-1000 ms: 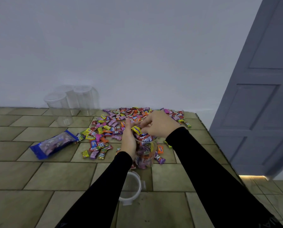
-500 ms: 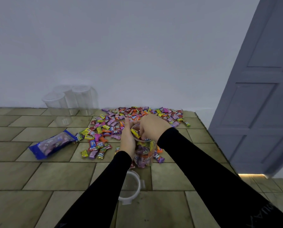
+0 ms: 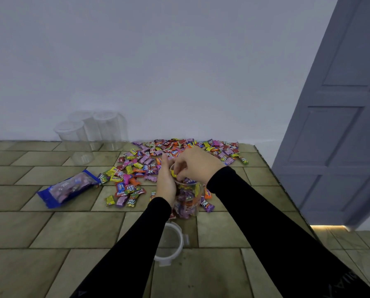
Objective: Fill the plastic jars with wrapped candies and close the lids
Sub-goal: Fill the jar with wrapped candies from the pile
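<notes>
Centrally in the frame, the left hand [image 3: 166, 184] grips the clear plastic jar [image 3: 188, 198] half full of wrapped candies on the tiled counter [image 3: 50, 231], while the right hand's [image 3: 198, 164] fingers [image 3: 180, 169] pinch candies at its mouth. Its round clear lid [image 3: 171, 244] lies just below.

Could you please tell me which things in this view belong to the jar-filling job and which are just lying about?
Belong to the job:
- open jar, held by the left hand
- right hand at its mouth
- loose candies
- lid lying near the jar
- three empty jars by the wall

Lying about:
- blue packet
- grey door
</notes>
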`<state>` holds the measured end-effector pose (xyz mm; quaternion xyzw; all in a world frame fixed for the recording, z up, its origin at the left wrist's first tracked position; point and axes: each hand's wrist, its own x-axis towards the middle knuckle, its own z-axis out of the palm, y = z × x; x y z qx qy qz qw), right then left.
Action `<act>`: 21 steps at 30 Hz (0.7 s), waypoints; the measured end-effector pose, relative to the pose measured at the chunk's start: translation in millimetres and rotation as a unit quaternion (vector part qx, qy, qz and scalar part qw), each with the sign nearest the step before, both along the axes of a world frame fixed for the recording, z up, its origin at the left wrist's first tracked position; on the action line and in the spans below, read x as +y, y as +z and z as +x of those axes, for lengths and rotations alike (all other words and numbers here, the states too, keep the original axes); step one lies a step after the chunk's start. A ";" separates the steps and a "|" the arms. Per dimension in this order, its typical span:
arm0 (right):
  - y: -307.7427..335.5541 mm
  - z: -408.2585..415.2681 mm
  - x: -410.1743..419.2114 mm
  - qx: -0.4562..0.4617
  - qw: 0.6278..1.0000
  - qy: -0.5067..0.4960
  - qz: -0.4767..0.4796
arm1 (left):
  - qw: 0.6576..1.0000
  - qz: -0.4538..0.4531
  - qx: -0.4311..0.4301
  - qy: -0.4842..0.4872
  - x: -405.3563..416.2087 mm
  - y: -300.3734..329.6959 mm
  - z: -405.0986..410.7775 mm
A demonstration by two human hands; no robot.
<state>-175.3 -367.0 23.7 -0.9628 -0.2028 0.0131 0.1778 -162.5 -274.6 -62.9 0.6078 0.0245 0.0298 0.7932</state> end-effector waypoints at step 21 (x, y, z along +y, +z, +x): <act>-26.0 -6.0 -45.3 -0.156 0.936 -0.197 0.245 | 0.986 0.137 -0.099 -0.004 18.8 38.3 -12.8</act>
